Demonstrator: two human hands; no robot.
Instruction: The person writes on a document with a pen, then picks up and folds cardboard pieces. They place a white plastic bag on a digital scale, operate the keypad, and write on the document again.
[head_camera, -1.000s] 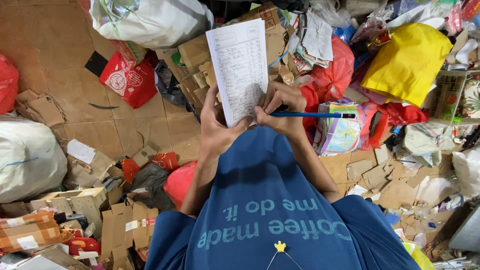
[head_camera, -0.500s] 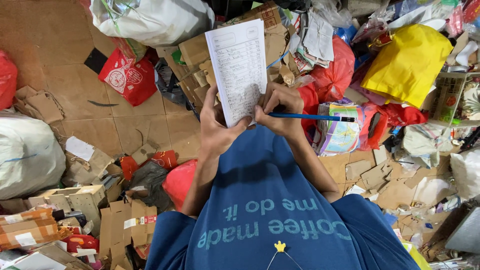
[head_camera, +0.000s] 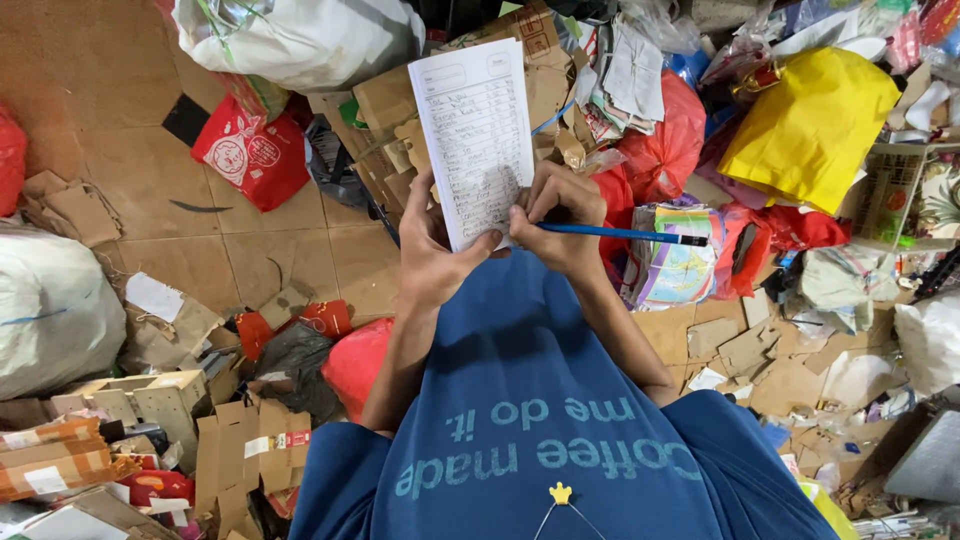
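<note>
My left hand (head_camera: 432, 252) grips a white sheet of paper (head_camera: 474, 130) filled with handwritten lines, holding it upright by its lower left edge. My right hand (head_camera: 556, 215) holds a blue pencil (head_camera: 625, 233) that points right, its tip pressed against the bottom of the sheet. Both hands are raised in front of my blue shirt (head_camera: 540, 420), above a floor littered with scrap.
Flattened cardboard pieces (head_camera: 385, 110) lie behind the sheet. A yellow bag (head_camera: 810, 125) and red plastic bags (head_camera: 655, 130) sit at right, a red printed bag (head_camera: 250, 150) and a large white sack (head_camera: 290, 35) at upper left, another white sack (head_camera: 50, 310) at left. Brown tile floor (head_camera: 120, 90) shows.
The sheet and both hands stay nearly still; my right hand with the pencil shifts only slightly on the bottom of the sheet.
</note>
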